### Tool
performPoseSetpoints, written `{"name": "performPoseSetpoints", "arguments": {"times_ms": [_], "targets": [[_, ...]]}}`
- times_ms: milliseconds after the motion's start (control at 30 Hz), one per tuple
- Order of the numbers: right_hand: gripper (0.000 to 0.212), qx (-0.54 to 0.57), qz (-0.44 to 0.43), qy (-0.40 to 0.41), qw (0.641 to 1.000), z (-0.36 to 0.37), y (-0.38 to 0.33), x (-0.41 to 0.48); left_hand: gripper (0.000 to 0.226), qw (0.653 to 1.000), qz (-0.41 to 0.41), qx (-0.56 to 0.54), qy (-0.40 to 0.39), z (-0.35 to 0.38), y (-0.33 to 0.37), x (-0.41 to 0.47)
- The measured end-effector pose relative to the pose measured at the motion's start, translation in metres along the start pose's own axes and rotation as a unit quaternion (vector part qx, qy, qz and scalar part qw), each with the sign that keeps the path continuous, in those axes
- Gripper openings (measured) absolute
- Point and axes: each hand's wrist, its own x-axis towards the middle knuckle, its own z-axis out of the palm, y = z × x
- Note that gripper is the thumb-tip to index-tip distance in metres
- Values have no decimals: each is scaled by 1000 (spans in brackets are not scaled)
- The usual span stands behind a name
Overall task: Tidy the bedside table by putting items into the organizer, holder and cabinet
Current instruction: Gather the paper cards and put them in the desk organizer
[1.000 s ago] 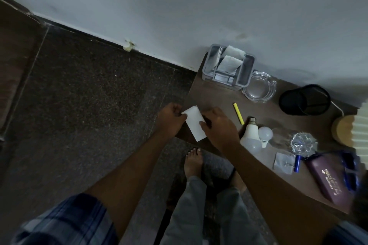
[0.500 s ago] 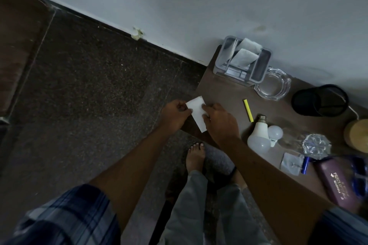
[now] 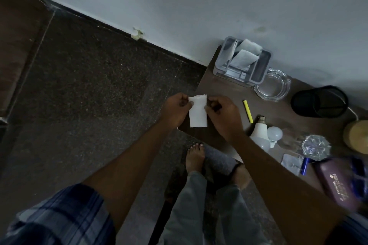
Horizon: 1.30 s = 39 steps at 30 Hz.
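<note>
A folded white tissue (image 3: 197, 112) hangs upright over the near left corner of the brown bedside table (image 3: 221, 89). My left hand (image 3: 175, 110) pinches its upper left edge and my right hand (image 3: 223, 114) pinches its upper right edge. At the table's back corner stands a grey plastic organizer (image 3: 260, 68) with two folded tissues (image 3: 244, 56) sticking up in it. To the right lies a black mesh holder (image 3: 319, 101) on its side. A yellow highlighter (image 3: 248, 111) lies on the table between them.
A clear glass ashtray (image 3: 272, 85) sits beside the organizer. Two white bulbs (image 3: 262, 133), a crinkled glass piece (image 3: 315, 146), a small packet (image 3: 291, 163), a blue battery (image 3: 304, 166) and a purple box (image 3: 336, 183) lie along the front. A wooden lamp base (image 3: 358, 135) is at the right edge.
Both hands have lifted the tissue off the table corner and turned it upright; it now looks narrower, held by its top edge.
</note>
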Motion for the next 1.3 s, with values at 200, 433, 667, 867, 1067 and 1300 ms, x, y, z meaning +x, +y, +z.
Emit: {"name": "performPoseSetpoints", "arguments": {"times_ms": [200, 433, 667, 867, 1067, 1300], "targets": [[49, 145, 68, -68, 985, -35, 3, 3, 23, 994, 54, 25, -94, -3, 27, -4], [28, 177, 79, -43, 980, -79, 7, -8, 16, 981, 119, -14, -150, 11, 69, -8], [30, 244, 88, 72, 963, -124, -1, -13, 27, 973, 186, -65, -117, 28, 122, -12], [37, 289, 94, 162, 939, -156, -22, -8, 25, 967, 232, -105, -21, 37, 167, -22], [25, 321, 64, 208, 922, -177, -47, -5, 36, 953, 257, -147, -59, 46, 189, -35], [25, 287, 29, 197, 937, -190, -53, 0, 42, 947, 299, -106, -51, 44, 204, -28]]}}
